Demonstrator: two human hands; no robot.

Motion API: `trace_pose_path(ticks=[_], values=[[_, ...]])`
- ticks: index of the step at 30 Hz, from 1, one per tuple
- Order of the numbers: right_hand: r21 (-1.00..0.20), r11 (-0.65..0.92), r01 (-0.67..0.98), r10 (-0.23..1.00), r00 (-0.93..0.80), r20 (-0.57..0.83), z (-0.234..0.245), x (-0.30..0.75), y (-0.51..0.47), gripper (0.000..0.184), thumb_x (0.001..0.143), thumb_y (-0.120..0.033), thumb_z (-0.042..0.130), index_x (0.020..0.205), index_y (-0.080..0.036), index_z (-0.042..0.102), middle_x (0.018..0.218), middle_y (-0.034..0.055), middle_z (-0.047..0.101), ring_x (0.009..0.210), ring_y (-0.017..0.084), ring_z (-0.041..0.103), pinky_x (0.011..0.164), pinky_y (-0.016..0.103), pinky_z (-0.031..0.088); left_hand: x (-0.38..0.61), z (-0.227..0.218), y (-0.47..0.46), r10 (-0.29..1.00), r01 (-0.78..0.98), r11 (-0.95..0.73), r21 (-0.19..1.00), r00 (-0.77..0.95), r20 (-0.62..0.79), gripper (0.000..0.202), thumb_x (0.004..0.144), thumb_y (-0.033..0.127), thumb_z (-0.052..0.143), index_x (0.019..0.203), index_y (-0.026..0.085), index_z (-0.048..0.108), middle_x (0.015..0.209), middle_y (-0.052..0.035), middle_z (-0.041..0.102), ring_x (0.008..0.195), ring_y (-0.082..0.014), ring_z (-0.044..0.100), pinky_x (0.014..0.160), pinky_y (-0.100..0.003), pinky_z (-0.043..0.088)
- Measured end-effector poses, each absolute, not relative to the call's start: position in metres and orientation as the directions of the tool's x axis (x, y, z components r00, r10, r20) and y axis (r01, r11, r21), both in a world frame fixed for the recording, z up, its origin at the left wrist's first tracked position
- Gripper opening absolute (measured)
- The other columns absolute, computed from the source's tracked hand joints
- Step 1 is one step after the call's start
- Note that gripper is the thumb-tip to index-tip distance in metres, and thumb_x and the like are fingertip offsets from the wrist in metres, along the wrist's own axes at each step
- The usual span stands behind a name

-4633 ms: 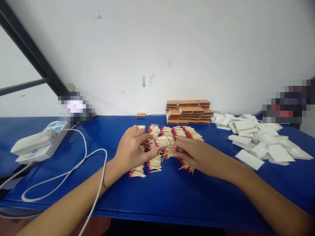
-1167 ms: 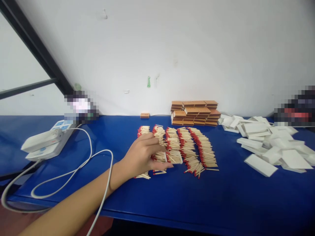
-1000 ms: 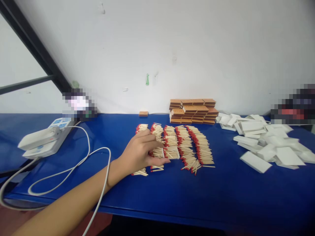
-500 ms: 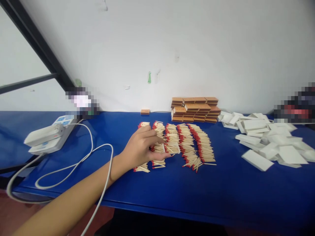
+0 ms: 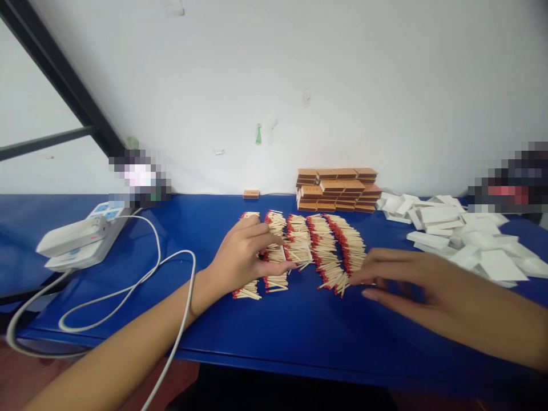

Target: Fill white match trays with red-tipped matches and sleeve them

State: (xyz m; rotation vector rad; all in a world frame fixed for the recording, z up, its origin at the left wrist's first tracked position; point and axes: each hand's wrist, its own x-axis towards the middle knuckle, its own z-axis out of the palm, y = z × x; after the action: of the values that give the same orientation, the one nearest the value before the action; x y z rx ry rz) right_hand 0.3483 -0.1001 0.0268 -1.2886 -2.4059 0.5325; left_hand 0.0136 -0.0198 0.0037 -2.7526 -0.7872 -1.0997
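Note:
My left hand point(image 5: 242, 251) is closed around a small white matchbox tray point(image 5: 310, 253), gripped between thumb and fingers over the rows of matches. Some matches lie in this tray, though the fingers partly hide it. Red-headed matches point(image 5: 327, 251) are laid out in several columns on the blue table. From the right comes my right hand point(image 5: 440, 291), its thumb apart from its fingers. Its fingertips are beside the lower end of the rightmost matches; whether they touch them I cannot tell. Nothing shows in its grip.
Brown matchboxes point(image 5: 338, 188) are stacked against the wall, and a single brown matchbox point(image 5: 251, 194) lies to their left. White empty trays point(image 5: 440, 216) are heaped at the right. A power strip point(image 5: 79, 254) stands at left, and a white cable point(image 5: 192, 297) crosses over my left forearm.
My right hand has come into view from the right, reaching the matches. My left hand keeps its hold on the tray in nearly the same place. The view has shifted slightly.

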Motion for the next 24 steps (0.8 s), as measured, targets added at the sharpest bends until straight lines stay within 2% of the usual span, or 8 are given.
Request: trace_pose_path(ticks=[2,4,8,10,17,20,24], values=[[-0.535,0.495,0.685,0.816,-0.578,0.015,0.02,0.339,-0.085,0.023,0.103,-0.041,0.059,0.117,-0.034,0.076,0.109,0.0062,0.073,0.092,0.022,0.069,0.076,0.031,0.058,0.014,0.004,-0.02,0.431,0.48,-0.869,0.12,0.615,0.66,0.043,0.09,0.058,0.074,0.099,0.016,0.076,0.068,-0.001,0.059,0.069,-0.0171,0.047,0.07,-0.033,0.041],[-0.565,0.467,0.68,0.816,-0.577,-0.02,0.011,0.333,-0.08,0.026,0.105,-0.043,0.055,0.118,-0.032,0.075,0.105,0.0067,0.071,0.088,0.021,0.067,0.071,0.03,0.055,0.014,0.004,-0.021,0.427,0.473,-0.873,0.121,0.618,0.66,0.042,0.09,0.057,0.074,0.098,0.015,0.076,0.068,-0.0013,0.059,0.069,-0.0172,0.047,0.07,-0.033,0.041],[-0.592,0.4,0.699,0.849,-0.526,-0.047,0.001,0.33,-0.084,0.031,0.104,-0.048,0.055,0.096,-0.025,0.075,0.088,0.0045,0.066,0.078,0.019,0.062,0.066,0.03,0.05,0.014,0.005,-0.021,0.415,0.469,-0.877,0.109,0.622,0.663,0.04,0.092,0.055,0.074,0.1,0.016,0.076,0.069,-0.0013,0.059,0.069,-0.0173,0.047,0.069,-0.033,0.04],[-0.608,0.372,0.701,0.865,-0.499,-0.046,0.0,0.329,-0.086,0.033,0.103,-0.051,0.056,0.091,-0.025,0.072,0.084,0.0028,0.063,0.074,0.018,0.059,0.065,0.029,0.049,0.014,0.005,-0.02,0.408,0.466,-0.879,0.104,0.62,0.67,0.039,0.091,0.053,0.075,0.1,0.015,0.076,0.069,-0.0016,0.06,0.069,-0.0172,0.047,0.069,-0.033,0.04],[-0.627,0.355,0.693,0.892,-0.452,0.005,-0.001,0.329,-0.084,0.034,0.105,-0.049,0.054,0.091,-0.025,0.072,0.086,0.003,0.06,0.074,0.017,0.057,0.064,0.029,0.046,0.014,0.005,-0.021,0.414,0.461,-0.879,0.121,0.612,0.674,0.039,0.09,0.053,0.076,0.099,0.015,0.076,0.068,-0.0014,0.058,0.069,-0.0173,0.047,0.069,-0.032,0.041],[-0.621,0.342,0.706,0.9,-0.435,0.001,-0.001,0.335,-0.084,0.032,0.103,-0.052,0.056,0.097,-0.026,0.074,0.09,0.0034,0.061,0.072,0.016,0.056,0.063,0.029,0.046,0.014,0.005,-0.022,0.415,0.458,-0.88,0.125,0.614,0.672,0.038,0.091,0.053,0.075,0.099,0.016,0.076,0.068,-0.0014,0.059,0.069,-0.0172,0.047,0.069,-0.032,0.04],[-0.608,0.368,0.704,0.878,-0.477,-0.021,-0.003,0.342,-0.084,0.032,0.102,-0.053,0.058,0.103,-0.028,0.077,0.103,0.0061,0.065,0.085,0.019,0.063,0.067,0.029,0.049,0.014,0.003,-0.021,0.418,0.461,-0.878,0.127,0.612,0.672,0.041,0.089,0.056,0.076,0.098,0.016,0.076,0.07,-0.0013,0.06,0.07,-0.0167,0.047,0.07,-0.032,0.041]])
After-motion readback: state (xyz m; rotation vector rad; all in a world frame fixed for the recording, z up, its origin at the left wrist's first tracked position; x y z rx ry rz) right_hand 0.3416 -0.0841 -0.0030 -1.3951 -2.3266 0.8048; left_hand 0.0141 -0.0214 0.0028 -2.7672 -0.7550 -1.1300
